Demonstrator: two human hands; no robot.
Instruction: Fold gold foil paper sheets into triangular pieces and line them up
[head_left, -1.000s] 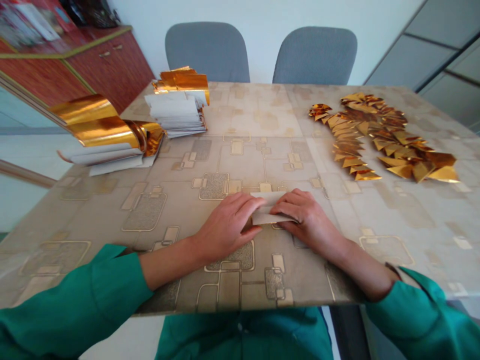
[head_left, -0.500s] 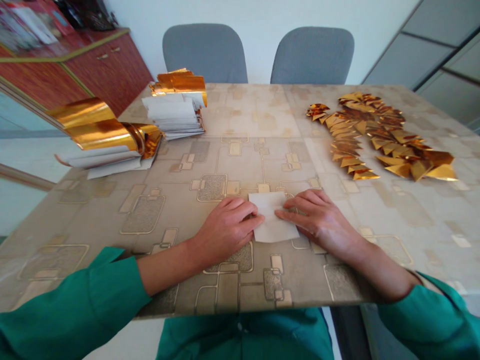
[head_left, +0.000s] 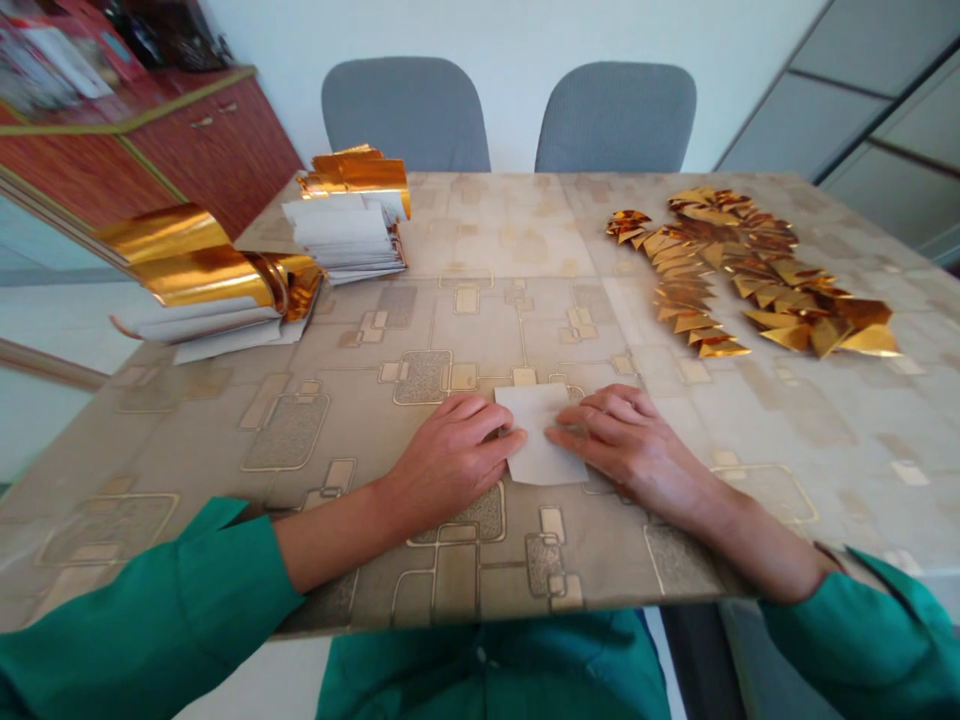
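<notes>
A small sheet of paper (head_left: 546,462), pale side up, lies on the patterned tablecloth close to the front edge. My left hand (head_left: 457,450) has its fingers closed on the sheet's left edge, thumb on top. At the right edge, my right hand (head_left: 636,442) is closed too, its thumb and fingertips pressing the paper and covering that side. The sheet's underside is hidden.
At the left stand a stack of gold-backed paper (head_left: 345,235) and a curled pile of gold foil sheets (head_left: 217,280). Folded gold pieces (head_left: 690,300) lie in rows at the right. Two grey chairs (head_left: 405,115) stand behind the table (head_left: 480,330).
My right hand has shifted slightly left over the paper, and the visible part of the sheet is narrower. The left hand keeps its place.
</notes>
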